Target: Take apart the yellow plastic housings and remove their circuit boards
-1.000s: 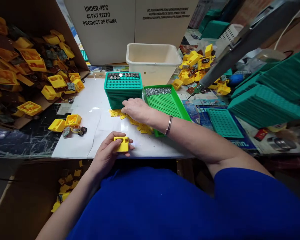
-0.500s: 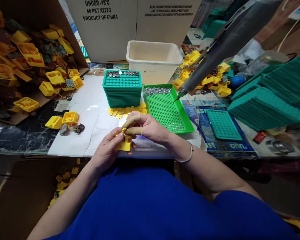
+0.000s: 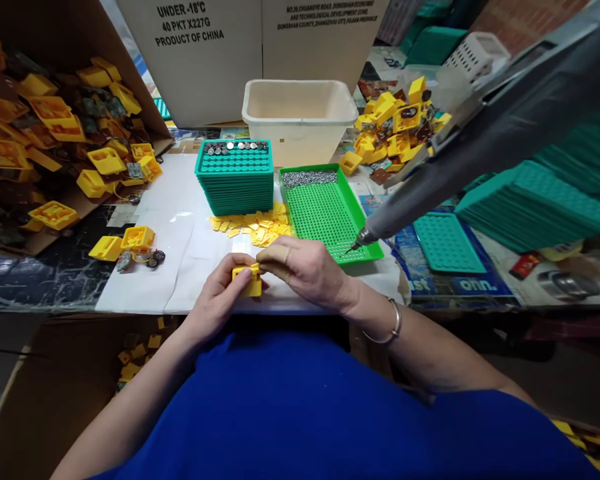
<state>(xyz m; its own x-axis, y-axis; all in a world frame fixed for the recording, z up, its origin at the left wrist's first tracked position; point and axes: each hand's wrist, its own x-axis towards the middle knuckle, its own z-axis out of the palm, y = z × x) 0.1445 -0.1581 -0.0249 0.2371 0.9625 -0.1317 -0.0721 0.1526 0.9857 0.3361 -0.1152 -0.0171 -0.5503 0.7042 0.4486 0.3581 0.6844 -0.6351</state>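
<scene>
A small yellow plastic case [image 3: 253, 288] is gripped between the thumb and fingers of my left hand [image 3: 215, 293], just above the white sheet near the table's front edge. My right hand [image 3: 313, 273] meets the case at its upper right corner, its thumb and forefinger pinched together and wearing tan finger covers. Whatever sits inside that pinch is hidden by the fingertips. Flat yellow plastic pieces [image 3: 265, 230] lie scattered just beyond both hands. Close on the right is a green perforated tray [image 3: 320, 213] with small metal screws [image 3: 310, 179] heaped at its far end.
A grey electric screwdriver [image 3: 430, 180] hangs over the tray's right side, bit downward. Stacked teal trays [image 3: 237, 190] hold metal discs on top; behind stands a white bin [image 3: 300, 137]. At left, two opened yellow cases [image 3: 137, 238] with wires lie near a carton of yellow cases [image 3: 55, 120].
My right hand has turned and shifted slightly right, with its fingers now at the case's corner rather than above it. The screwdriver appears lower and nearer in view.
</scene>
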